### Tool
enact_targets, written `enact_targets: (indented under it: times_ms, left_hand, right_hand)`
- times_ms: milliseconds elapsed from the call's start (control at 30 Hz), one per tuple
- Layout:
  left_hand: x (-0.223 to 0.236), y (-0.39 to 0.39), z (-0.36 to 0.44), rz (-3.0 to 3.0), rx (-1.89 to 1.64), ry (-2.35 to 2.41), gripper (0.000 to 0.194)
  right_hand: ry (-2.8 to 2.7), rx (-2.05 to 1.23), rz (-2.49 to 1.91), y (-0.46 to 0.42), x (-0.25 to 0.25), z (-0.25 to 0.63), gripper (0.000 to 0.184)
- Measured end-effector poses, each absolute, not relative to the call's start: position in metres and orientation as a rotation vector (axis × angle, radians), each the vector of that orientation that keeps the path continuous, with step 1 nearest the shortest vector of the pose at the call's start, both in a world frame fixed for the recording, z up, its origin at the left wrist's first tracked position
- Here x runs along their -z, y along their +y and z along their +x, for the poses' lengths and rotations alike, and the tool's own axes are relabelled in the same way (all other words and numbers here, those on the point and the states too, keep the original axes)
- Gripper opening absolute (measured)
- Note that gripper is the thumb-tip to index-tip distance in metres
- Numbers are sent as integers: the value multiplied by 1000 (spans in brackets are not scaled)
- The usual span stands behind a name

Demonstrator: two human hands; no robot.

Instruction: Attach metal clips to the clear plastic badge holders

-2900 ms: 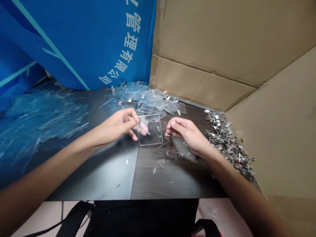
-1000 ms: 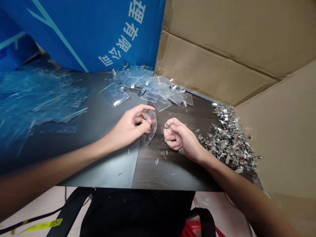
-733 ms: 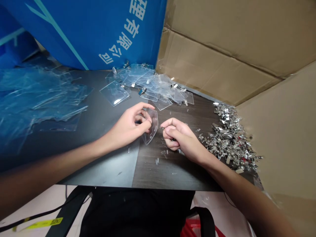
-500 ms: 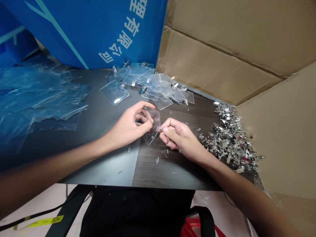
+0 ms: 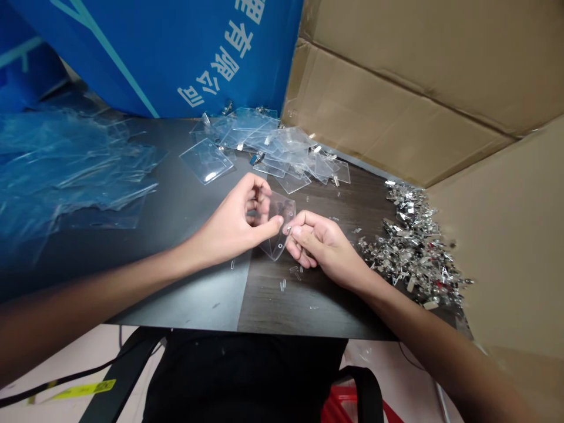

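Above the dark table (image 5: pixel 202 305), close to mid-view on my head camera, I see a clear card sleeve (image 5: pixel 282 205), bowed and tilted, its holed edge facing the right hand (image 5: pixel 321 239).

Left hand (image 5: pixel 240 220): half curled, thumb tip laid over the card sleeve, fingers bent at its left edge. I record the sleeve as gripped; exactly where the fingers press is hidden from me.

Right hand: mostly closed, thumb and index finger pinched on a small metal clip (image 5: pixel 289 230), other fingers loosely curled below. I place the metal clip right at the holed edge, but cannot tell whether it passes through the slot.

Surroundings, as I read them: pile of clips (image 5: pixel 418 249) on the table beyond the right wrist; pile of sleeves (image 5: pixel 273 141), several with clips, at the back by the blue board (image 5: pixel 145 53) and the cardboard (image 5: pixel 374 100); heap of clear plastic (image 5: pixel 79 164) on the left. I note small clear strips (image 5: pixel 282 285) scattered nearer the front edge.
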State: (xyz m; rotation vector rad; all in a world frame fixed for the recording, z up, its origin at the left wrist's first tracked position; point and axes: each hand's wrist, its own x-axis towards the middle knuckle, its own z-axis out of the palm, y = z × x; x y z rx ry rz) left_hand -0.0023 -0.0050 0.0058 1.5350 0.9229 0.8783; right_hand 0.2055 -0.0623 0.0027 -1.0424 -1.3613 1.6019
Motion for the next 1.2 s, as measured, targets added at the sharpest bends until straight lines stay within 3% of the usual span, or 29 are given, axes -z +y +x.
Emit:
enact_targets:
  times_ms: [267,467,700,900,1100,1200]
  left_hand:
    - [-2,-3,-1,1508,-897,867,44]
    - [0,-1,-2,1451,-860,885,50]
    - [1,1,-3,1388,-819,806,61]
    - [1,-1,-4,1396,-811,729,67]
    - [-3,2,-10,1405,-790,662,68]
    - [-5,4,-12,1445,-733,680,71]
  right_hand:
    - [-1337,-1535,-1204,-57,3,208,42]
    - [-1428,-1432,-1169,-59,-3,209,16]
    - [-1451,-1353,-1122,-57,6,213,15]
    - [-1216,-1487,-1099,-60,9,209,35]
    - [-1272,-1471,-1076,-61,3,208,22]
    - [-1275,-1459,-1115,-61,4,209,23]
